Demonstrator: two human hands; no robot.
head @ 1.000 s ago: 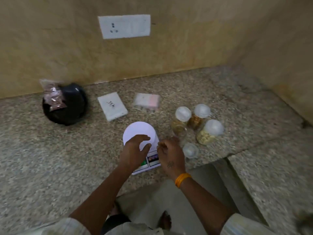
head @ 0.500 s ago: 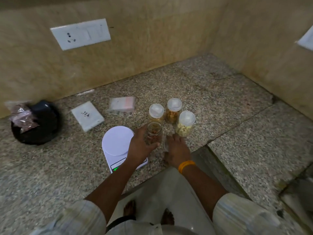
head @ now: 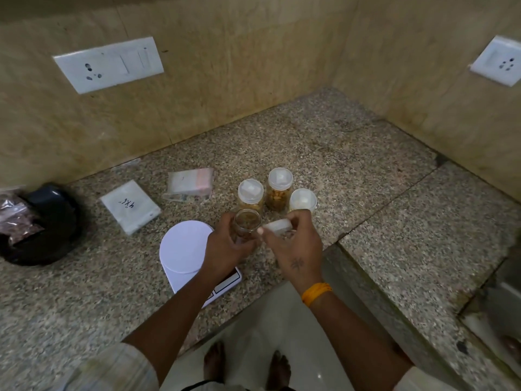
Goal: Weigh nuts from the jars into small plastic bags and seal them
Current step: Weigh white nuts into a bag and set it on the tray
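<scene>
The left hand (head: 225, 246) is wrapped around an open jar (head: 247, 223) with brown nuts inside, holding it up just past the white scale (head: 187, 249). The right hand (head: 294, 246) pinches the jar's white lid (head: 277, 226) right beside the open top — the lid is off the jar. Three more jars with white lids (head: 275, 190) stand close together on the speckled stone surface (head: 352, 170), just behind the hands. To the left of them lies a stack of small clear bags (head: 190, 182), and further left a flat white packet (head: 130, 206) with writing on it. At the far left sits a black bowl (head: 53, 221) with a bag of dark nuts (head: 15, 220) on it — that bag looks blurry.
</scene>
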